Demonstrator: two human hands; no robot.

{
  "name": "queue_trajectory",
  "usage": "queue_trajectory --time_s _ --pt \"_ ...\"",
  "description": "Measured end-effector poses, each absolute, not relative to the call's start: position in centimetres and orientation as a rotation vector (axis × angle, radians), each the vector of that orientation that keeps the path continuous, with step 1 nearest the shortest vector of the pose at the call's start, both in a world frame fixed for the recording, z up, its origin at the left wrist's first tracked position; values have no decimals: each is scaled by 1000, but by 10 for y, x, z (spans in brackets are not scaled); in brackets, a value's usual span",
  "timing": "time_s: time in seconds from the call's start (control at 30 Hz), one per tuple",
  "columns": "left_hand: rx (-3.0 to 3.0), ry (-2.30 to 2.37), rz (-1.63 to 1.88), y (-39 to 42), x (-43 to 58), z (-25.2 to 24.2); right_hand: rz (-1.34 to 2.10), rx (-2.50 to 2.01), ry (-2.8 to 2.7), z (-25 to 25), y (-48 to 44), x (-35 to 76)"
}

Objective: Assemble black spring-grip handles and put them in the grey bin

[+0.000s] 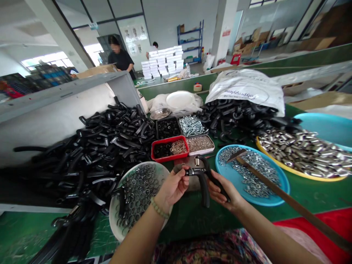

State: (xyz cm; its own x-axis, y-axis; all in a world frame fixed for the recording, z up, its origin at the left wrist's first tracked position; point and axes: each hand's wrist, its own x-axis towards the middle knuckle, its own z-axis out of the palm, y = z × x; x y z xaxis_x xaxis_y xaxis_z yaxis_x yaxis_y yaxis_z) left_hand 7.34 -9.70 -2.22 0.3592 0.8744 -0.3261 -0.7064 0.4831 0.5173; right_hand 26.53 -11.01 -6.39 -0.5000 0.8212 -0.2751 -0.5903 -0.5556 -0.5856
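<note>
At the worktop's (192, 223) near edge | a black spring-loaded hand exerciser (205, 187) is held above it, clasped by the left grip (172, 187) and right grip (222, 194) | a white basin of steel rings (112, 216) is set left, a blue tray of washers (228, 179) right | a red tray (165, 158) is placed beyond

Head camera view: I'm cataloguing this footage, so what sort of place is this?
Most likely a small factory workshop: a spring-loaded hand grip exerciser being held, heaps of black plastic handles on a green workbench, and stacked white cartons behind.
</note>
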Motion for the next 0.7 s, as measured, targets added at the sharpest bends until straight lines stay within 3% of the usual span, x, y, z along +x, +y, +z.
queue_trajectory --time_s 0.27,0.5,0.6,0.7 --pt "428 739 974 -96 73 -38 1924 -991 -851 -42 -110 270" --pt "938 1233 1140 -102 47 -36 724 -1623 -1897 15 -113 265" --pt "898 1186 966 -124 57 -43 726 -1754 -2133 4 -116 251" --pt "856 1183 1015 -139 76 -53 943 -1550 -2161 -3 -115 227"
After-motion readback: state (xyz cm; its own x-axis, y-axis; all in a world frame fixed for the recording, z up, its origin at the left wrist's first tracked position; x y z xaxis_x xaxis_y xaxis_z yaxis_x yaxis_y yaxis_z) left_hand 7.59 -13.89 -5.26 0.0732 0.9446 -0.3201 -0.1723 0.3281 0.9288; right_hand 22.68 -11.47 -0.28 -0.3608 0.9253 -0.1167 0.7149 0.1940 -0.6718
